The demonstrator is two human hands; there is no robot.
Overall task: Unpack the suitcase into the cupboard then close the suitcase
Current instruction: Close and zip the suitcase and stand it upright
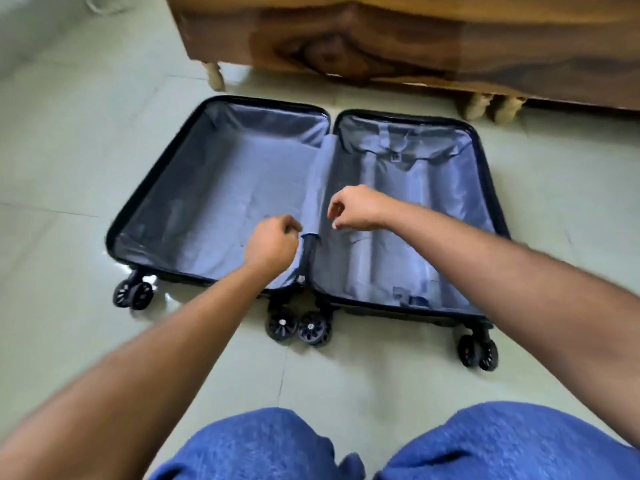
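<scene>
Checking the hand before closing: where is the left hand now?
In the head view, the left hand hovers over the open suitcase, just left of its centre hinge, near the wheel end.
</scene>
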